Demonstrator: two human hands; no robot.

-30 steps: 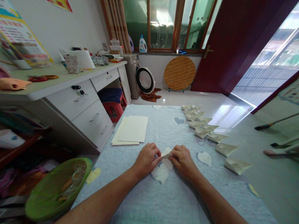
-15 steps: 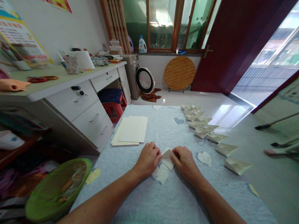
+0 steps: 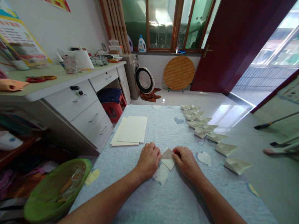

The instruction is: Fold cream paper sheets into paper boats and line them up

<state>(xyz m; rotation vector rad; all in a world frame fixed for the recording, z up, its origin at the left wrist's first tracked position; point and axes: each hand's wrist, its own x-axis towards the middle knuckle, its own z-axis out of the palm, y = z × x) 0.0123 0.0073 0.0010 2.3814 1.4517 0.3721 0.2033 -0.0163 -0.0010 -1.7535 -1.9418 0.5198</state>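
The left hand (image 3: pixel 148 161) and right hand (image 3: pixel 185 161) rest on a quilted blue blanket (image 3: pixel 173 199), both curled narrowly, their fingertips holding opposite edges of a folded cream paper (image 3: pixel 167 158) between them. The paper lies flat on the blanket, its diamond-like shape pointing toward the person. A stack of cream sheets (image 3: pixel 132 130) lies ahead of the left hand, well apart from it. Folded paper boats (image 3: pixel 202 127) line the blanket's right edge.
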